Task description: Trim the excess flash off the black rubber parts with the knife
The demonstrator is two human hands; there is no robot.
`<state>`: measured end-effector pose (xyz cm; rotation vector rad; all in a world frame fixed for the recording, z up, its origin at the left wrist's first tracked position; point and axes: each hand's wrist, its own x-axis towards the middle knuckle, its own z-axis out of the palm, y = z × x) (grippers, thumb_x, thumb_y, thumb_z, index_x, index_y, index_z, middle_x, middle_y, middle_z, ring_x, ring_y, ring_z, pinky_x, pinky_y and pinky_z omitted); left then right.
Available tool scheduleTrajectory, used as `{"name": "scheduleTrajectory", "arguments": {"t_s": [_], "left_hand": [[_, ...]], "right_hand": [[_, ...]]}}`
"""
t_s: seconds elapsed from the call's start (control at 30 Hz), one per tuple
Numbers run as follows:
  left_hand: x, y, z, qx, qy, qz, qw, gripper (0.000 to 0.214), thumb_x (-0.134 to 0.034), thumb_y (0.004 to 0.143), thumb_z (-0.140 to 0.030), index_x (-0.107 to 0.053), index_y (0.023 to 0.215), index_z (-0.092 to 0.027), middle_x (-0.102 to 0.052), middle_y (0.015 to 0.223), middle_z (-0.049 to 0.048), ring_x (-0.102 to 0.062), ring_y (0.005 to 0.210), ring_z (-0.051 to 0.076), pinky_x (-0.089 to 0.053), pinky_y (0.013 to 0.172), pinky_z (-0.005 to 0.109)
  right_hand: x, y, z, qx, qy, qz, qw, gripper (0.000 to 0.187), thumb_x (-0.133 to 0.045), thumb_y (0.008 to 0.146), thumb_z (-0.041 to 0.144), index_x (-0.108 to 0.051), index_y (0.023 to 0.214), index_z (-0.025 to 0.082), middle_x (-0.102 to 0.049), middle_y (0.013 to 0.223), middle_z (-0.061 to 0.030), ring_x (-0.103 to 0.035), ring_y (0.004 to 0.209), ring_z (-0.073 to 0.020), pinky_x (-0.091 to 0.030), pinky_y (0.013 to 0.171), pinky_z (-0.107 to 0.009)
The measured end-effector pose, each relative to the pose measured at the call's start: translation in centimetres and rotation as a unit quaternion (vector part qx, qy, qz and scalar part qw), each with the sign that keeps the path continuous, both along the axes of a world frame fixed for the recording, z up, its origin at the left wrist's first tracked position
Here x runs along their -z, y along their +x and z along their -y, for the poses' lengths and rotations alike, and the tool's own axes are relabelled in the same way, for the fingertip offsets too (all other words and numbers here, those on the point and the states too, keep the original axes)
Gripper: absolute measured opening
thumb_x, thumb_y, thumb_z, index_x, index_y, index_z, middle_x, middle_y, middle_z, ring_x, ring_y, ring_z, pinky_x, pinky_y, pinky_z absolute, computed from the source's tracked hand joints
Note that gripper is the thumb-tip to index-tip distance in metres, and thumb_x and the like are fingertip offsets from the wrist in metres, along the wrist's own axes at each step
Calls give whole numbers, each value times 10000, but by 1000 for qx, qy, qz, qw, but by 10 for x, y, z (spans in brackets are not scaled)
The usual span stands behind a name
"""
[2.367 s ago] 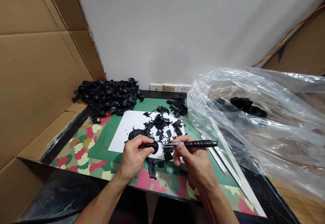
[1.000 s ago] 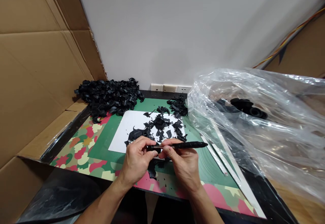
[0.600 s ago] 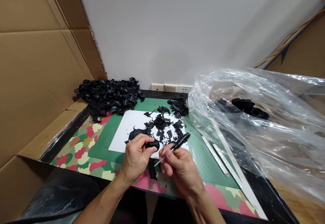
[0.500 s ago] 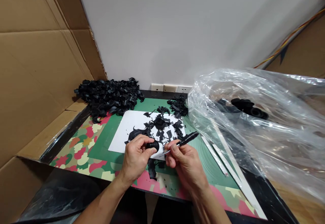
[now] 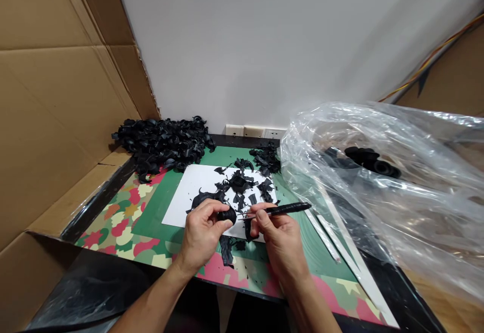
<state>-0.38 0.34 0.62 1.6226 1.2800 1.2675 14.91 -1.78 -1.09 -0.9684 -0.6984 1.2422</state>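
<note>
My left hand (image 5: 204, 229) pinches a small round black ribbed rubber part (image 5: 228, 216) between thumb and fingers. Just right of it, my right hand (image 5: 282, 232) grips a slim knife (image 5: 289, 208) with a black handle, held nearly level. Its thin metal tip points left at the rubber part; whether they touch I cannot tell. Under and beyond the hands, a white sheet (image 5: 176, 202) carries torn black scraps (image 5: 266, 189) and another ribbed black piece (image 5: 239, 181). A black strip (image 5: 227, 252) lies at the near edge of the sheet.
Black rubber pieces are heaped (image 5: 166, 141) at the back left, beside a cardboard wall (image 5: 68, 96). A smaller scrap pile (image 5: 266, 156) sits at the back. On the right, a clear plastic bag (image 5: 340, 121) holds black ribbed parts (image 5: 372, 161). White strips (image 5: 328, 237) lie on the green mat (image 5: 302, 257).
My right hand has shifted slightly right, and the knife has swung from a slant to nearly level. My left hand and the rubber part have stayed almost in place.
</note>
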Motion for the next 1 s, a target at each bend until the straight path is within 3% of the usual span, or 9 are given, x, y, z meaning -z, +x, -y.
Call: {"name": "scheduleTrajectory", "arguments": {"t_s": [0.2,0.37,0.6,0.83,1.0], "left_hand": [[-2,1,-1,6,-71,51,996,160,-701,594,-122,-738,744,-162,-633,714,11,-489,539,95,-401,483,206],[0,1,0,16,-86,49,995,167,-692,610,-125,-737,766,-164,-634,740,13,-500,563,99,-422,505,208],[-1,1,0,14,-78,43,996,168,-687,613,-112,-736,763,-168,-642,750,19,-533,604,119,-438,535,221],[0,-1,0,5,-34,28,999,188,-687,589,-67,-741,734,-172,-656,752,26,-541,606,125,-412,507,216],[0,-3,1,-2,-23,20,1000,194,-693,588,-72,-743,743,-177,-672,778,34,-564,631,135,-435,525,222]], "right_hand": [[-3,-4,1,11,26,32,999,269,-757,702,413,-681,790,171,-639,639,-7,-521,489,-113,-424,523,-270],[-4,-7,1,16,41,47,998,241,-762,691,393,-693,769,175,-653,652,-14,-521,479,-112,-430,496,-266],[-5,-7,2,30,50,57,997,243,-752,705,396,-690,781,174,-654,675,-16,-524,483,-108,-443,506,-263],[-5,1,2,89,27,85,992,315,-708,740,470,-638,777,165,-579,628,2,-535,548,-138,-431,547,-270],[-5,3,1,83,34,99,991,295,-689,760,458,-627,754,170,-576,678,-7,-507,578,-135,-429,573,-269]]}}
